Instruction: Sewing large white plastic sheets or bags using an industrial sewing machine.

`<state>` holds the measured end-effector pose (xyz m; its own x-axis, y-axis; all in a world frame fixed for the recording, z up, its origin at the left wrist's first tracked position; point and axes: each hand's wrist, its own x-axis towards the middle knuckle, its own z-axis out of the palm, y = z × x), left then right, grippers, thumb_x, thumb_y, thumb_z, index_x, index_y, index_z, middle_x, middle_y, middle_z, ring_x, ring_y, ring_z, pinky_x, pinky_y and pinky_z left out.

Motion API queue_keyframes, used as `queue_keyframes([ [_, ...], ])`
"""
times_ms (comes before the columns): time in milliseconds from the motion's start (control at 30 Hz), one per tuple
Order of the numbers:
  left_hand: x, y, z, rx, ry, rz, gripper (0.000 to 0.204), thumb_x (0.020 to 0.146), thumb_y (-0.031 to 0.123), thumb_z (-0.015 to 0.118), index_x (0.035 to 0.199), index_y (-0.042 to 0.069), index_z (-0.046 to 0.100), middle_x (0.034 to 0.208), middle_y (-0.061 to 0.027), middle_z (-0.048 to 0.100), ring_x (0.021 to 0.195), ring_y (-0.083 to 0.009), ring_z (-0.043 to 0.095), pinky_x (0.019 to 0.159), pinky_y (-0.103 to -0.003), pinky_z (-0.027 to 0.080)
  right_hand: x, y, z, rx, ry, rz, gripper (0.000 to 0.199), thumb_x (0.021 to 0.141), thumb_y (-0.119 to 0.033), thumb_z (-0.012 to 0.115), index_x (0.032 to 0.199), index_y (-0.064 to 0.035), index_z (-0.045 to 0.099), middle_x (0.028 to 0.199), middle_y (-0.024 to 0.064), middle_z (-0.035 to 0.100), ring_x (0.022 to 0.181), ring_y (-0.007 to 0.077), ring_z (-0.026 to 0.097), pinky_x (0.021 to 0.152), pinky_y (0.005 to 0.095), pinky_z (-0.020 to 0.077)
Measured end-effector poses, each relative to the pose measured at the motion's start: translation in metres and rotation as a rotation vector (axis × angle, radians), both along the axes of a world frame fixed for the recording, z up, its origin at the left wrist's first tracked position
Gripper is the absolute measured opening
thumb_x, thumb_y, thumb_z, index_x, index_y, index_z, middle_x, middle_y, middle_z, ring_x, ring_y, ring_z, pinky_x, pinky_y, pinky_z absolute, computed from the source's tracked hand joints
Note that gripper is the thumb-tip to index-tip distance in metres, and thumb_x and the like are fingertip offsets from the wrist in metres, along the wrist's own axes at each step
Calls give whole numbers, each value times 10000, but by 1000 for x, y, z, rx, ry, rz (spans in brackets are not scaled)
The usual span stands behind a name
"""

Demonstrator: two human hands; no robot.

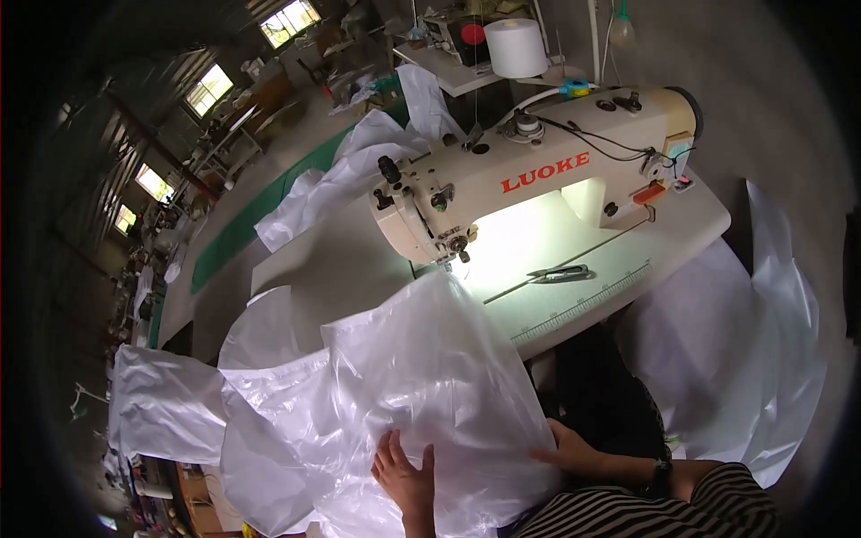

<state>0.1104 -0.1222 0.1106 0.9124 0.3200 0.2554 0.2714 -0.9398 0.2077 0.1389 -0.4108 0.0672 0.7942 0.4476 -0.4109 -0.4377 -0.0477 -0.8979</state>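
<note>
A large sheet of shiny white plastic fabric (430,359) runs from under the sewing machine's needle area down across my lap. The cream sewing machine (538,161) stands on its table with its work lamp lit. My left hand (406,475) lies on the fabric with its fingers stretched out and the thumb apart. At the sheet's right edge is my right hand (571,451), its thumb on top and its fingers closed round the edge. Small thread snips (563,274) rest on the machine bed, right of the needle.
A white thread cone (517,48) stands behind the machine. More white sheeting (726,332) hangs at the right, and another piece (359,161) lies behind the machine head. A green strip (269,211) runs along the floor at the back left. A ruler scale (583,305) edges the table.
</note>
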Motion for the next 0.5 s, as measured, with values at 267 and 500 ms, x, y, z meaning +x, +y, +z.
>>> queue_keyframes([
  [267,35,-4,15,13,-116,-40,666,818,331,744,1373,92,464,1409,-132,476,1265,-353,477,1039,-503,352,4,4,30,-217,-313,-13,549,985,-227,578,1431,16,370,961,203,676,816,234,685,734,391,543],
  [500,67,-1,26,-21,17,-52,665,876,349,696,1432,107,422,1532,-116,373,1431,-382,317,1068,-658,297,8,-11,34,-627,-943,160,618,897,-78,542,1470,6,326,674,146,615,534,292,639,458,389,496],
])
